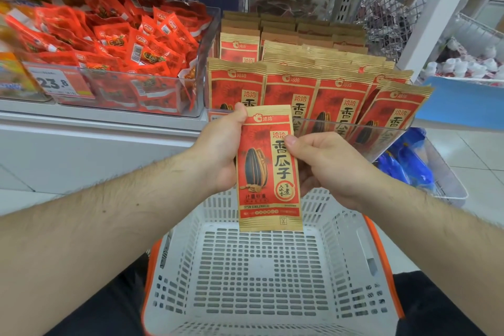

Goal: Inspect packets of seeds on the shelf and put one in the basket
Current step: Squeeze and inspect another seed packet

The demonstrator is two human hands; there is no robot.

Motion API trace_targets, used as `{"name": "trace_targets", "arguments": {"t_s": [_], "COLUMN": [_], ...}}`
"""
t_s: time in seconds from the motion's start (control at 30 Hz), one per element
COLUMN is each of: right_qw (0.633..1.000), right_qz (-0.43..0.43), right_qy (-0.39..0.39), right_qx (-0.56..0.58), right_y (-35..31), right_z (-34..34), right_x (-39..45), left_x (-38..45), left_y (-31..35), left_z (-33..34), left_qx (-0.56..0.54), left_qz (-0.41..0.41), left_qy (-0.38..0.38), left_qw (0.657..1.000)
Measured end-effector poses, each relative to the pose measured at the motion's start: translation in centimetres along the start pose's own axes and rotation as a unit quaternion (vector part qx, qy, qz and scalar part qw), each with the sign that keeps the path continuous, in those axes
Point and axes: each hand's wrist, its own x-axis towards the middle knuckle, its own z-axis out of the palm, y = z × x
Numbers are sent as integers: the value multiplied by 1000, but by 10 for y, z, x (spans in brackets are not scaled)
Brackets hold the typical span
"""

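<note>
- Shop aisle: white shelf (103, 117), pale tiled floor.
- Seed packets (321, 90) stand in a clear tray on the shelf.
- Left hand (218, 150) and right hand (327, 166) both grip one packet (268, 169), upright above the white basket (272, 281).

Before you, a white shelf (103, 114) carries two clear bins side by side. The left bin (201, 68) is heaped with small red snack packs (131, 43) and wears a price tag (58, 82) reading 23.8 on its front. The right bin (354, 128) holds upright rows of red-and-gold seed packets (291, 90), their fronts facing you. Below, on the tiled floor (469, 155), a white wire bin (447, 185) holds blue packs (409, 163).
</note>
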Motion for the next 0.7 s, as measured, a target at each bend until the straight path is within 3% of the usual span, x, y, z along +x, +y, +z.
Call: {"name": "trace_targets", "arguments": {"t_s": [0.13,0.57,0.7], "right_qw": [1000,991,992], "right_qz": [7,34,14], "right_qy": [-7,-128,-129], "right_qx": [-1,-6,-3], "right_y": [0,-1,2], "right_z": [1,-5,-6], "right_x": [0,-7,-5], "left_x": [1,0,1], "left_y": [0,1,-1], "left_z": [-1,-4,-4], "left_qx": [7,-7,-20], "left_qz": [-7,-29,-43], "left_qy": [10,26,22], "left_qw": [1000,999,999]}}
